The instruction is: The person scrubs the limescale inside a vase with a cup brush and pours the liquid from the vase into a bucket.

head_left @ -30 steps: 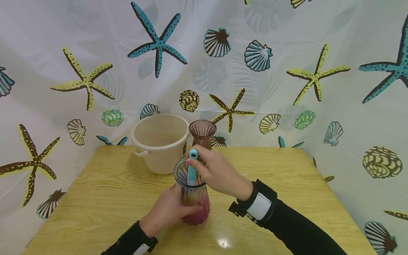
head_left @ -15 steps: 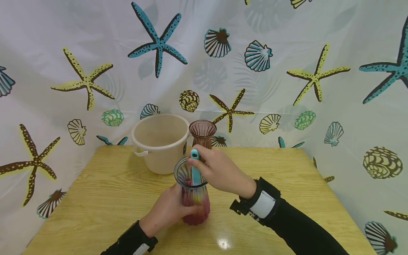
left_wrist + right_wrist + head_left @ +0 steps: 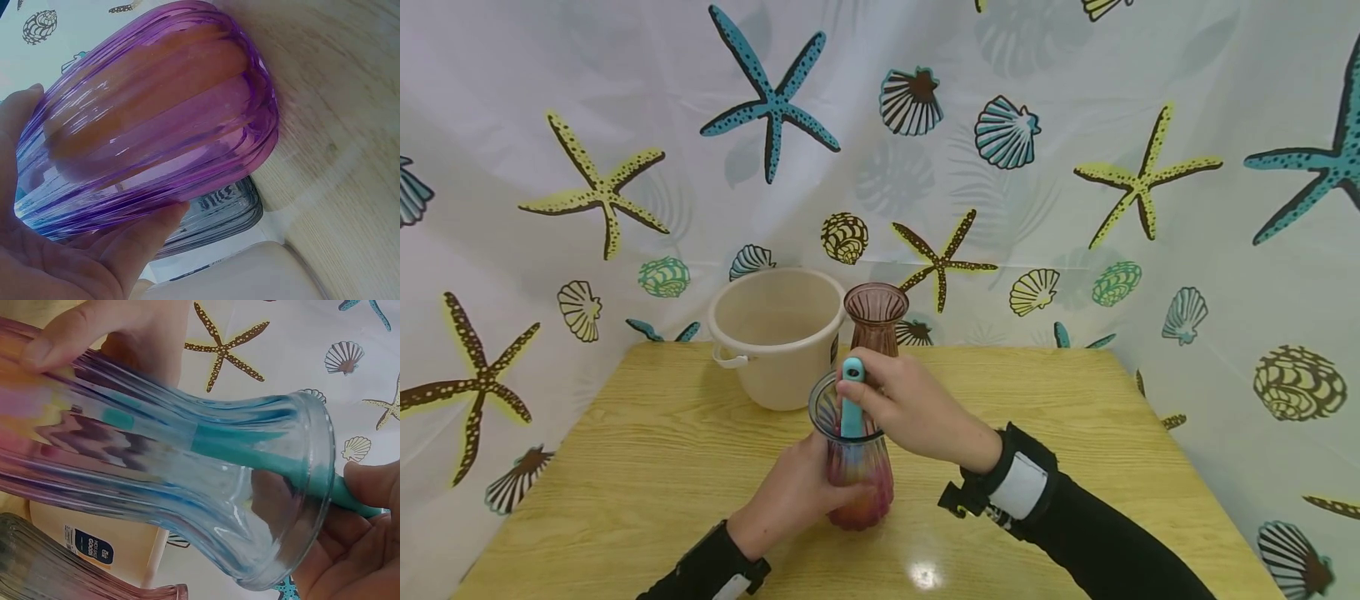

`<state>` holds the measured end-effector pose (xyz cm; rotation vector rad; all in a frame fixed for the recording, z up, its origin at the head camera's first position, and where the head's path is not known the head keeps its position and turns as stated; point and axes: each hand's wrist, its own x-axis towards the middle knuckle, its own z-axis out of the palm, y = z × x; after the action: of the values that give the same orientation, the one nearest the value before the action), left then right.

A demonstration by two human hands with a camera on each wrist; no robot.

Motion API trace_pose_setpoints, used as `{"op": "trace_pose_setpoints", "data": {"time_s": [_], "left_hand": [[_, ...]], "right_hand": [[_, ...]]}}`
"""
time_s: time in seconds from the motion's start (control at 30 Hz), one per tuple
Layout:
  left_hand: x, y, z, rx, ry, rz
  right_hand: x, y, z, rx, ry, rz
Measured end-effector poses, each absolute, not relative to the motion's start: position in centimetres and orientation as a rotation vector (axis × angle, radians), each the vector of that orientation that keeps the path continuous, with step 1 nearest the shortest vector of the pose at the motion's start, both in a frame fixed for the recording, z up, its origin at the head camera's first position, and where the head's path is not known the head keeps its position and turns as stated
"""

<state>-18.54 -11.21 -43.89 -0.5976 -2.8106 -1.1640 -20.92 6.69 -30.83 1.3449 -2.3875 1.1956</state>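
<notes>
A ribbed glass vase [image 3: 877, 471], blue at its flared mouth and pink-purple at its base, stands on the table. My left hand [image 3: 797, 487] grips its body from the left, thumb across the near side. From above, my right hand [image 3: 917, 408] pinches the teal handle of a bottle brush [image 3: 852, 412] that reaches down through the vase's mouth. Seen through the glass in the left wrist view, a long orange shape [image 3: 150, 81], apparently the brush head, fills the lower part. The right wrist view shows the handle's teal shaft [image 3: 250, 450] inside the neck.
Behind the hands stands a cream bucket [image 3: 782, 367] with a handle on its side. Beside it, partly hidden by my right hand, is a second ribbed vase [image 3: 874, 321], brownish-purple. A patterned cloth [image 3: 1000, 208] hangs behind the wooden table [image 3: 1037, 500].
My right hand shifts the brush handle slightly right, then back left and a little lower in the vase. The left hand and the vase stay where they are.
</notes>
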Motion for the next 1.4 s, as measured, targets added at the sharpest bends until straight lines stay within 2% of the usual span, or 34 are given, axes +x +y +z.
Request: {"op": "trace_pose_setpoints", "data": {"time_s": [0.57,1.07,1.4], "left_hand": [[-18.55,-11.16,-43.93,-0.588,-2.837,-1.097],[-18.60,-11.23,-43.85,-0.575,-2.857,-1.165],[-18.56,-11.29,-43.92,-0.592,-2.831,-1.181]], "right_hand": [[-21.61,6.46,-31.59,1.331,-2.334,1.204],[-21.69,6.94,-30.97,1.335,-2.355,0.969],[-21.47,6.76,-30.64,1.389,-2.368,1.039]]}}
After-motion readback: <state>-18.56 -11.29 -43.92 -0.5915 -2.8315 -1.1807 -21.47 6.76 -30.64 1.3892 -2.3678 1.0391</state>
